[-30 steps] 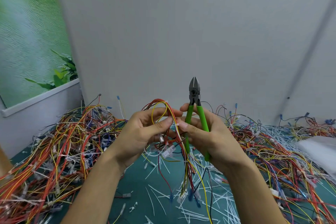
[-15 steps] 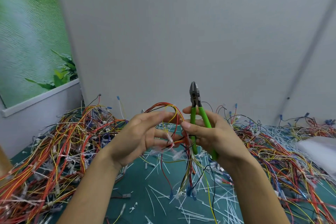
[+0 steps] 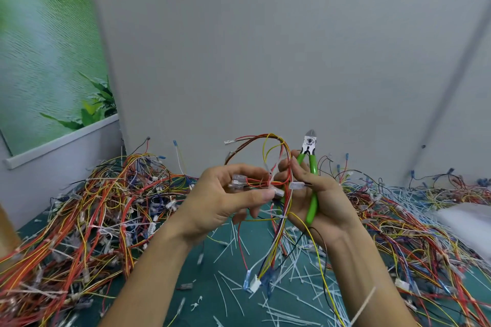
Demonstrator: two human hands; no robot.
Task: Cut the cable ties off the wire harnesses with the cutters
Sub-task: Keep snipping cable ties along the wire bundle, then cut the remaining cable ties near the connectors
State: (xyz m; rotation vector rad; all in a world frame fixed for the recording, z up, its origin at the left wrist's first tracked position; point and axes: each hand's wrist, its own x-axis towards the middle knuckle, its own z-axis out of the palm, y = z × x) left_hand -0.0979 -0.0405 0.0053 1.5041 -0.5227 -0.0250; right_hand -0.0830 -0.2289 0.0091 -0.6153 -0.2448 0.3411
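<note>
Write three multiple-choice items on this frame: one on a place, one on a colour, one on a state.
1. Where are the cutters?
A. in the right hand
B. on the table
C. in a pocket

2. What colour are the handles?
A. red
B. green
C. blue

3. The left hand:
A. lies flat on the table
B. is out of view
C. grips the harness

Key:
1 A: the right hand's fingers wrap the handles, tip up.
2 B: both handles are bright green.
3 C: its fingers curl round the wires and connectors.
</note>
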